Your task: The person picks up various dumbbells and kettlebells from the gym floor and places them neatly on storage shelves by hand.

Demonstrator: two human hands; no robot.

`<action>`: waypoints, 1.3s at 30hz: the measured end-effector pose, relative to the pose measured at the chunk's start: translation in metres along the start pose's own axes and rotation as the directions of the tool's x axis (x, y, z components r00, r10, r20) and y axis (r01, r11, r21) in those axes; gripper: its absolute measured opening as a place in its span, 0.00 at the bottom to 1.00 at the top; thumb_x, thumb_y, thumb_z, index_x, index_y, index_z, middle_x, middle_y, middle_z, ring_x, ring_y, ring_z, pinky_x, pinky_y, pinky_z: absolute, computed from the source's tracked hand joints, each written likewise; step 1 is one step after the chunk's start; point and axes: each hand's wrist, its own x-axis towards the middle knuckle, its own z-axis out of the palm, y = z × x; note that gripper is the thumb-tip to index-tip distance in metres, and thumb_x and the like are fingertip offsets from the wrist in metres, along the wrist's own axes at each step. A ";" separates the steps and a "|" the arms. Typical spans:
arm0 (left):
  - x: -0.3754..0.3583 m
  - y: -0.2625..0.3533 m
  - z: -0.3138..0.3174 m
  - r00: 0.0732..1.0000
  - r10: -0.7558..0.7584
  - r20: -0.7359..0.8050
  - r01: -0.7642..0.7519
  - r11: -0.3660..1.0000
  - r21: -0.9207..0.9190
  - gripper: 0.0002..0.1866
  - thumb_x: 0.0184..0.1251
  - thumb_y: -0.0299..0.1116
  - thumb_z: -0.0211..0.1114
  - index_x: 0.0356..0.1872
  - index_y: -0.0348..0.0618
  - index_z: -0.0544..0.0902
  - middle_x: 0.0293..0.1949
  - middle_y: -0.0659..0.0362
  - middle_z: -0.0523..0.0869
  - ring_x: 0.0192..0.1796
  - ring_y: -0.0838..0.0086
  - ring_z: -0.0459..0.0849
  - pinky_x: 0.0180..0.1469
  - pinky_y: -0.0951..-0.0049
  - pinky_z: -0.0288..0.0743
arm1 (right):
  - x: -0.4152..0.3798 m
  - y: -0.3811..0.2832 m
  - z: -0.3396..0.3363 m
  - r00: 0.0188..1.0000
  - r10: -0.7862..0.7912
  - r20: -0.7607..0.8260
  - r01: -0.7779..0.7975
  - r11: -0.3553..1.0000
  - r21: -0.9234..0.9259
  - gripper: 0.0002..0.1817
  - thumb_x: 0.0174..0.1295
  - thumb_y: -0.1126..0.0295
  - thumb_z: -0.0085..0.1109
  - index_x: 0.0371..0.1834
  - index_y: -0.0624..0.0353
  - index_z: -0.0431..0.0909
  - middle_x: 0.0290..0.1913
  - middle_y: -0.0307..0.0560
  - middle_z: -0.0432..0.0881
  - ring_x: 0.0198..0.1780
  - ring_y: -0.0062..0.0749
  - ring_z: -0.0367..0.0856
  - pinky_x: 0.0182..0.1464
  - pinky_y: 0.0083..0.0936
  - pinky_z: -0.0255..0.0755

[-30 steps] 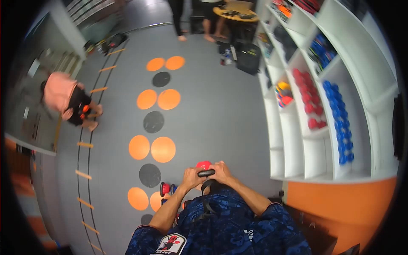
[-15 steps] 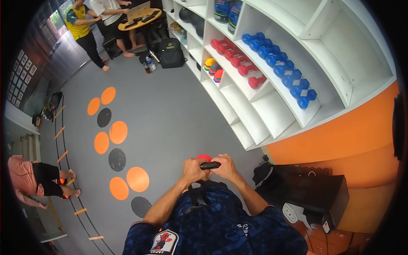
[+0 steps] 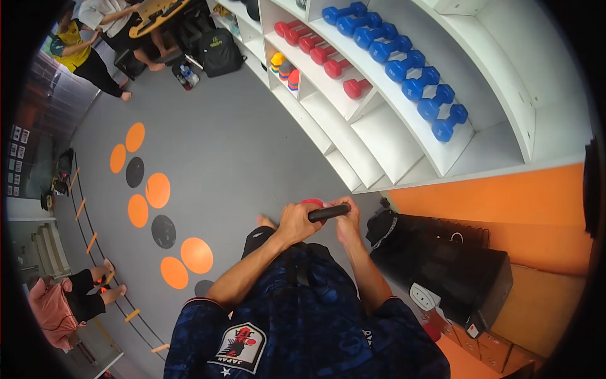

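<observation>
both hands on a red kettlebell's black handle, held in front of the waist

left hand (image 3: pixel 295 222) and right hand (image 3: pixel 346 221) are wrapped closed around the black handle (image 3: pixel 328 212); the red kettlebell (image 3: pixel 312 203) is mostly hidden, probably heavy and rigid, best gripped at the handle. white shelf (image 3: pixel 404 145) with blue dumbbells (image 3: pixel 413 79) and red dumbbells (image 3: pixel 315 47) is near, black bag (image 3: pixel 442 265) just beside on the right.

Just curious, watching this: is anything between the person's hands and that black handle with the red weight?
No. Both the left hand and right hand already grip the black handle, with the red weight just beyond it.
</observation>
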 end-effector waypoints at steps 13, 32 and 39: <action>0.075 -0.052 -0.010 0.965 0.263 -0.009 -0.250 0.908 -0.337 0.23 0.51 0.27 0.71 0.52 0.46 0.82 0.50 0.46 0.79 0.45 0.51 0.82 0.57 0.60 0.74 | 0.074 -0.100 0.031 0.984 -0.091 0.155 0.148 0.899 -0.412 0.13 0.52 0.89 0.62 0.27 0.56 0.71 0.32 0.37 0.71 0.42 0.28 0.72 0.56 0.25 0.67; 0.252 -0.050 0.151 0.999 -0.033 -0.039 0.013 0.902 -0.432 0.21 0.44 0.11 0.59 0.41 0.42 0.83 0.38 0.45 0.78 0.41 0.45 0.79 0.44 0.52 0.73 | 0.280 -0.117 -0.098 0.921 -0.214 0.324 0.388 0.472 -0.791 0.14 0.58 0.94 0.51 0.31 0.58 0.69 0.47 0.45 0.77 0.59 0.38 0.76 0.52 0.29 0.79; 0.332 -0.031 0.201 0.964 0.077 -0.254 -0.178 0.898 -0.403 0.23 0.45 0.12 0.59 0.44 0.46 0.84 0.34 0.43 0.78 0.36 0.44 0.79 0.41 0.53 0.75 | 0.341 -0.126 -0.136 0.920 -0.392 0.007 0.263 0.603 -0.754 0.09 0.62 0.87 0.53 0.36 0.58 0.74 0.55 0.49 0.78 0.60 0.41 0.76 0.53 0.29 0.78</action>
